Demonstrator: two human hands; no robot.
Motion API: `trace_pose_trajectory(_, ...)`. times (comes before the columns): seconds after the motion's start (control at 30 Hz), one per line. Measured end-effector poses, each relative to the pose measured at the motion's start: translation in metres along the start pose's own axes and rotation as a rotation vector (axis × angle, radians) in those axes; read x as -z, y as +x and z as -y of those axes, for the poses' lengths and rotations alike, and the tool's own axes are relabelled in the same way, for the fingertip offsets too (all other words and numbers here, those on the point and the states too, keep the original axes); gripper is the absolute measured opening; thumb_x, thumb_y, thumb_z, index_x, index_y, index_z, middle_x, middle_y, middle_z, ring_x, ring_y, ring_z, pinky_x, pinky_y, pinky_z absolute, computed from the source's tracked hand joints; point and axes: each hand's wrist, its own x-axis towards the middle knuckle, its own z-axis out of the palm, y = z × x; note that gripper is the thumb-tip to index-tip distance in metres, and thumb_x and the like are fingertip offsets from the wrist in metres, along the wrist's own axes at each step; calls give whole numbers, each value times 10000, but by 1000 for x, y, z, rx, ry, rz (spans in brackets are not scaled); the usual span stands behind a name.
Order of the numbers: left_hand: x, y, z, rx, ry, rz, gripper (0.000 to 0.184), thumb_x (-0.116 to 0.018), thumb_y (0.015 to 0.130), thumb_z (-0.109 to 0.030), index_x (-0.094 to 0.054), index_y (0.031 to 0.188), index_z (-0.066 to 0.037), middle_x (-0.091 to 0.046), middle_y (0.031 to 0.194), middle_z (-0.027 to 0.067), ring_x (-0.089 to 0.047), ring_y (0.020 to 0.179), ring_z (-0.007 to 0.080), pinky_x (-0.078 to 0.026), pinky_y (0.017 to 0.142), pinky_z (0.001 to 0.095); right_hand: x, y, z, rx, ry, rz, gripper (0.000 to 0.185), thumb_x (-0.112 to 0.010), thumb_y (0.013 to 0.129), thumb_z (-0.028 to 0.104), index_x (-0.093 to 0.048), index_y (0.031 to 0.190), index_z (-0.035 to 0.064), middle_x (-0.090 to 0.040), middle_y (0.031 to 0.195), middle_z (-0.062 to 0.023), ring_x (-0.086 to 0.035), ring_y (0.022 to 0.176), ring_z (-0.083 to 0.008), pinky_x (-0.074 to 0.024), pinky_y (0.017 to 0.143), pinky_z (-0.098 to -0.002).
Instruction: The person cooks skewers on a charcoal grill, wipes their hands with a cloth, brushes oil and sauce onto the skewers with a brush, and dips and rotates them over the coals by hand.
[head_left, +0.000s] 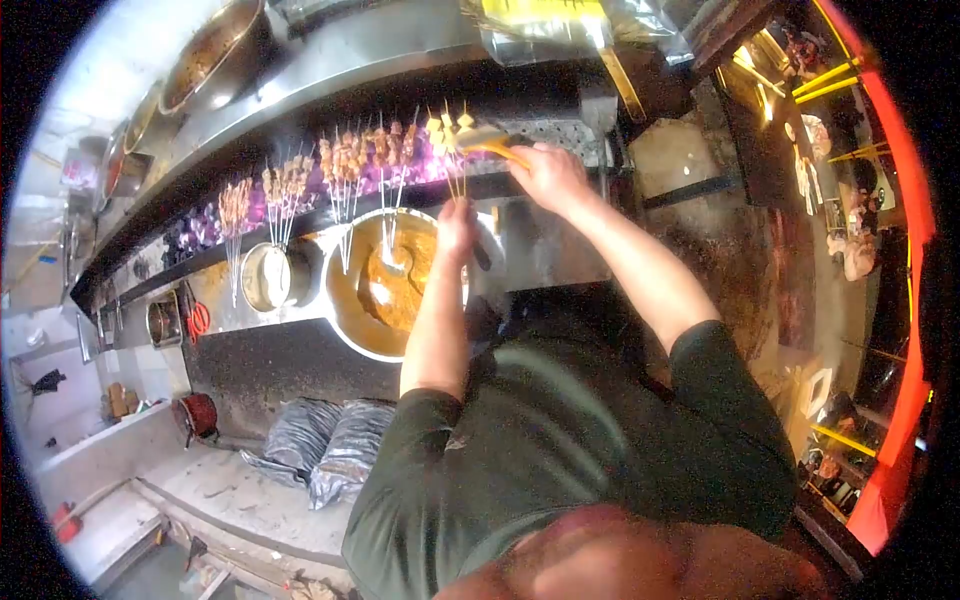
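Note:
My left hand (457,222) is closed around the lower ends of a few skewers with yellow pieces (447,126) over the grill. In my right hand (552,178) is the handle of a brush-like tool (484,139), whose head is beside the yellow pieces. Its exact shape is blurred. To the left, several meat skewers (343,157) lie in groups across the glowing coals (200,228), their sticks pointing toward me. A large bowl of orange-brown sauce (343,305) with a ladle (396,262) in it stands below my left hand.
Beside the large bowl stands a smaller metal pot (268,278). Red-handled scissors (199,320) hang at the counter's left front. Metal pans (215,60) rest behind the grill. Grey plastic sacks (345,440) lie on the floor. A plastic-wrapped yellow item (545,14) lies at the top.

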Motion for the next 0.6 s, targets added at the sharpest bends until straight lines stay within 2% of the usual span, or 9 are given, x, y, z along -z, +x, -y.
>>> trace_pose_trajectory(0.07, -1, 0, -1, -10, 25, -24, 199, -471, 922, -242, -546, 855, -70, -440, 602, -17, -386, 482, 93, -312, 424, 236, -3, -1, -3, 26, -48, 12, 278, -546, 853, 285, -635, 1033, 94, -623, 818, -106, -617, 732, -264, -501, 657, -374)
trace_pose_trajectory(0.27, 3, 2, -2, 34, -40, 7, 207, -460, 918, -259, -510, 899, -60, -433, 619, -11, -392, 471, 91, -337, 401, 236, 2, 1, -1, 11, 17, -23, 271, -544, 856, 285, -637, 1025, 95, -623, 818, -112, -619, 731, -267, -500, 657, -375)
trace_pose_trajectory(0.47, 5, -7, -1, -52, 16, -13, 150, -460, 930, -218, -457, 907, -69, -431, 634, -4, -398, 482, 93, -351, 408, 238, 4, 2, -5, 8, -39, -66, 284, -548, 859, 294, -635, 1033, 87, -629, 825, -107, -621, 737, -259, -499, 660, -367)
trace_pose_trajectory(0.6, -2, -14, -10, -89, 76, -69, 139, -459, 930, -208, -447, 906, -72, -439, 642, -2, -412, 500, 91, -357, 420, 235, 2, 4, -4, -21, -22, -17, 282, -545, 863, 292, -636, 1034, 87, -633, 832, -104, -624, 748, -248, -500, 663, -360)
